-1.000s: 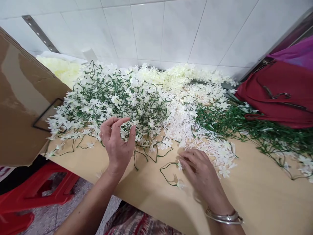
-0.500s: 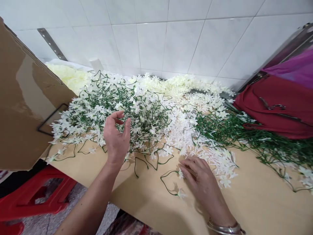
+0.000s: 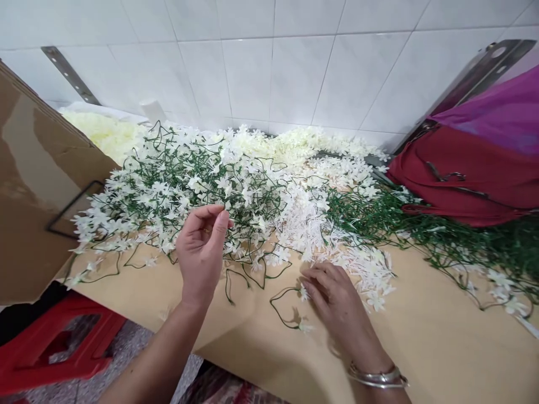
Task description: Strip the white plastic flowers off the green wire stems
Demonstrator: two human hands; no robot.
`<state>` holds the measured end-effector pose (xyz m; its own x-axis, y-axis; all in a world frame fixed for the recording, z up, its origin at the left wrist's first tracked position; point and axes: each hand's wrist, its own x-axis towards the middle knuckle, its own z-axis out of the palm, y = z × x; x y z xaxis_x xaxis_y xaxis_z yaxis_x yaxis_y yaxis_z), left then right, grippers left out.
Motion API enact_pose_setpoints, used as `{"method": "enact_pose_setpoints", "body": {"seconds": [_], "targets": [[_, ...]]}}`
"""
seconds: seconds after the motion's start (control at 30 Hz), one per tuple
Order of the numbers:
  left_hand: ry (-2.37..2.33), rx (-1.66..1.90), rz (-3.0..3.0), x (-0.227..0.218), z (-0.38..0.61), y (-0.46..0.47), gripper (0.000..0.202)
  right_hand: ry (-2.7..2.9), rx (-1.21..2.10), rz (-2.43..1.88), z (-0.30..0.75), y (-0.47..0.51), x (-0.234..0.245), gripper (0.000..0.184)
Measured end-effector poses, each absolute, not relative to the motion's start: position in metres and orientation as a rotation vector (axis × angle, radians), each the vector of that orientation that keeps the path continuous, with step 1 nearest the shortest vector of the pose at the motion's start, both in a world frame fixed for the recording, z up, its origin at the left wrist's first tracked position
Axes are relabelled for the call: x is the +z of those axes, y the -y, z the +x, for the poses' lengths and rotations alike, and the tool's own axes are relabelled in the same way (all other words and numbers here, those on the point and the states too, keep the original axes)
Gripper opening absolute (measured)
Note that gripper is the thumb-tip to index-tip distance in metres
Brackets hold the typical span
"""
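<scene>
My left hand (image 3: 201, 249) is raised in front of a heap of white artificial flowers on green stems (image 3: 210, 179). Its thumb and forefinger meet in a pinch; whatever is between them is too small to make out. Low over the table, my right hand (image 3: 339, 303) has its fingers drawn together at a short green flower stem (image 3: 275, 307) with a white blossom at each end. One blossom touches the fingertips, which are partly hidden. Loose white petal pieces (image 3: 305, 224) lie piled just beyond my right hand.
A cardboard box (image 3: 37, 196) stands at the left, above a red stool (image 3: 80, 348). Bare green stems (image 3: 370, 216) and a dark red bag (image 3: 463, 174) lie at the right of the table (image 3: 442, 348). Pale yellow petals (image 3: 107, 137) sit against the tiled wall (image 3: 303, 73).
My left thumb and forefinger have come together from an open pose. My right hand stays by the same stem. The whole view has shifted slightly.
</scene>
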<state>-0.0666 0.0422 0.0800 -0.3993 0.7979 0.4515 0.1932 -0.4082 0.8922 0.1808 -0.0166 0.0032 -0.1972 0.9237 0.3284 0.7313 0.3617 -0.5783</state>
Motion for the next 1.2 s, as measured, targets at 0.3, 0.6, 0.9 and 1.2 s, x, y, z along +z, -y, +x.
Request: {"method": "enact_pose_setpoints", "body": {"seconds": [0.3, 0.6, 0.9, 1.2], "targets": [[-1.817, 2.12, 1.653, 0.104, -0.092, -0.047, 0.036, 1.987, 0.353, -1.42, 0.182, 0.017, 0.003, 0.016], [-1.232, 1.669, 2.314, 0.057, -0.025, -0.008, 0.033, 2.02, 0.394, -1.41, 0.182, 0.017, 0.006, 0.017], [-0.868, 1.25, 2.431, 0.027, -0.007, -0.005, 0.028, 2.028, 0.354, -1.376, 0.183, 0.015, 0.004, 0.015], [-0.629, 1.072, 2.504, 0.02, -0.001, -0.003, 0.021, 1.972, 0.415, -1.373, 0.188, 0.017, 0.004, 0.018]]}}
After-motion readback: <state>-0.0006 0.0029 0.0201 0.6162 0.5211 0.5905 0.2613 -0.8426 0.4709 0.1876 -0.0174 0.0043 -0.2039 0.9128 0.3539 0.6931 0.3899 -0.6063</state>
